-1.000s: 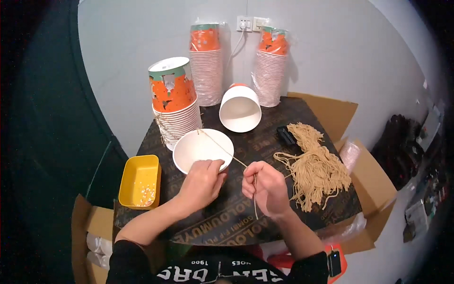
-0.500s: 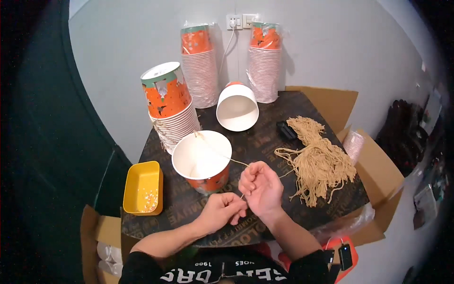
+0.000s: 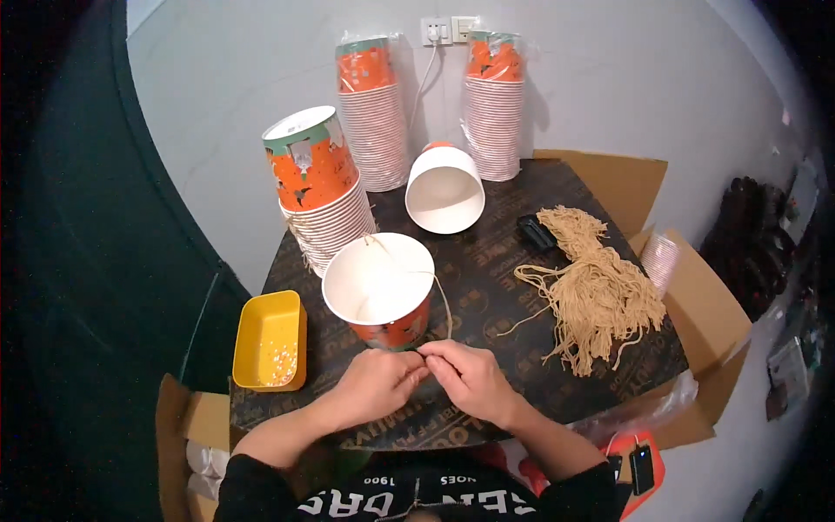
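A white-lined paper bucket (image 3: 396, 332) with an orange printed outside stands upright in front of me. Tan string (image 3: 447, 303) runs from its far rim across the mouth, over the right side and down to my hands. My left hand (image 3: 374, 383) is closed in a pinch just in front of the bucket's base. Fingertip to fingertip with it, my right hand (image 3: 474, 378) also pinches the string. The bit of string between the fingertips is mostly hidden.
A tall stack of nested buckets (image 3: 322, 217) rises behind left, with two wrapped stacks (image 3: 374, 130) by the wall. Another bucket (image 3: 445, 196) lies on its side. A yellow tray (image 3: 246, 339) holds small bits. Tan string bundles (image 3: 600, 296) and a black object (image 3: 535, 233) lie right.
My right hand has come down and turned over to meet my left hand's fingertips. The string, taut to the right before, now droops over the bucket's right side. The view has shifted slightly.
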Demonstrator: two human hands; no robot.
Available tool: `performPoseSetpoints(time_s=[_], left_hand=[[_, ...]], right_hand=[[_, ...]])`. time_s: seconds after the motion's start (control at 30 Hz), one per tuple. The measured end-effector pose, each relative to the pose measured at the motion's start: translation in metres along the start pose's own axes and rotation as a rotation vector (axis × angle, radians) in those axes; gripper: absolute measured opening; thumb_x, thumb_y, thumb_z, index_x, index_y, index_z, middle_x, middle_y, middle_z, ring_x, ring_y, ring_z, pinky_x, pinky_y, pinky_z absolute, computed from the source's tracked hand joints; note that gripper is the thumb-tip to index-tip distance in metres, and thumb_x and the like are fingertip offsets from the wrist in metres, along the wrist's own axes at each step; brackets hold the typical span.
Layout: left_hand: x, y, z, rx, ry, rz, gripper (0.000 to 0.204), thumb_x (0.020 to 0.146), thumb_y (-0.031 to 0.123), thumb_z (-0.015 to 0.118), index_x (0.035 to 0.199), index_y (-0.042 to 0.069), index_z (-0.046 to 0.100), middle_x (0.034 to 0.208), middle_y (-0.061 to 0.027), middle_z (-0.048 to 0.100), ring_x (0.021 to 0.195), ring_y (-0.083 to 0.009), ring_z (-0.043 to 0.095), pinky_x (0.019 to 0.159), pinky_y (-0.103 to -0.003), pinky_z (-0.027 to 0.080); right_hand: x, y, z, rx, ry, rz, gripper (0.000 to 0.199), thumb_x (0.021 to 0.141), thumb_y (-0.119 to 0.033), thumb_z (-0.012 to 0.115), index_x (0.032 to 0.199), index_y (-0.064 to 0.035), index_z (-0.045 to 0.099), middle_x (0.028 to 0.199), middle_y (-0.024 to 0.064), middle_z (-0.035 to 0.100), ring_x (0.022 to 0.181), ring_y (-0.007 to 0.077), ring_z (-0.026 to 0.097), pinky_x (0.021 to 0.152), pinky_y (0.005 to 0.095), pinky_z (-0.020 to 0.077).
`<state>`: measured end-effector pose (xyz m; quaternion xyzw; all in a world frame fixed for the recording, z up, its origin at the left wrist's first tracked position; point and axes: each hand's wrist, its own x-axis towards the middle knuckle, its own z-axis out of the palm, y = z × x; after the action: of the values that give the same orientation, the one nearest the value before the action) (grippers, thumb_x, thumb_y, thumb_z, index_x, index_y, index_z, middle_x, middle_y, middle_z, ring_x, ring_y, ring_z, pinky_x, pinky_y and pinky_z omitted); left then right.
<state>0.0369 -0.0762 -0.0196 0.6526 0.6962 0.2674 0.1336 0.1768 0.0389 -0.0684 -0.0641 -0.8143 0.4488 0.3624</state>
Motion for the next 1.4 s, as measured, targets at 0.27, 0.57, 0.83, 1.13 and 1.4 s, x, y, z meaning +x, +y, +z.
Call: performPoseSetpoints(time_s=[0.27,0.57,0.83,1.13,1.4], left_hand=[[-0.009,-0.004,-0.014,-0.011,0.045,-0.03,0.014,0.088,0.015,0.062,0.086,0.002,0.066,0.074,-0.0201,0.063,0.069,-0.0382,0.064,0.06,-0.043,0.05],[-0.006,-0.022,-0.038,0.351,0.637,0.085,0.025,0.075,0.0,0.065,0.099,0.0,0.059,0.1,-0.0199,0.058,0.097,-0.0359,0.057,0.083,-0.041,0.047],[-0.008,-0.036,-0.022,0.359,0.476,0.121,0.021,0.072,0.003,0.071,0.088,0.005,0.058,0.102,-0.012,0.058,0.115,-0.0368,0.049,0.104,-0.059,0.028],[-0.018,-0.016,-0.017,0.278,0.403,0.112,0.015,0.076,0.004,0.071,0.086,0.005,0.059,0.097,-0.0105,0.061,0.114,-0.0343,0.053,0.109,-0.061,0.024],[-0.019,-0.02,-0.026,0.241,0.471,0.13,0.014,0.077,0.004,0.069,0.086,0.005,0.059,0.095,-0.01,0.062,0.11,-0.0324,0.055,0.107,-0.058,0.027]], right_hand=[[0.004,-0.012,0.0,-0.068,0.001,-0.037,0.006,0.085,-0.004,0.064,0.089,-0.0018,0.061,0.08,0.0149,0.064,0.07,0.0314,0.065,0.061,0.0371,0.0505],[-0.002,-0.001,0.014,-0.056,0.244,0.04,0.011,0.079,0.001,0.066,0.086,-0.0032,0.06,0.075,0.0119,0.062,0.061,0.0246,0.063,0.053,0.0339,0.0484],[-0.001,0.0,0.027,-0.083,0.323,0.019,0.012,0.077,0.002,0.066,0.084,-0.0035,0.058,0.072,0.0117,0.061,0.058,0.024,0.062,0.052,0.0334,0.0486],[-0.006,-0.002,0.027,-0.049,0.296,0.09,0.011,0.077,0.002,0.067,0.083,-0.0034,0.058,0.071,0.0106,0.06,0.057,0.0212,0.061,0.051,0.0319,0.0477],[-0.001,0.001,0.031,-0.046,0.317,0.022,0.008,0.08,0.005,0.064,0.083,-0.0004,0.059,0.062,0.0013,0.055,0.053,0.0042,0.05,0.048,0.0217,0.0394]])
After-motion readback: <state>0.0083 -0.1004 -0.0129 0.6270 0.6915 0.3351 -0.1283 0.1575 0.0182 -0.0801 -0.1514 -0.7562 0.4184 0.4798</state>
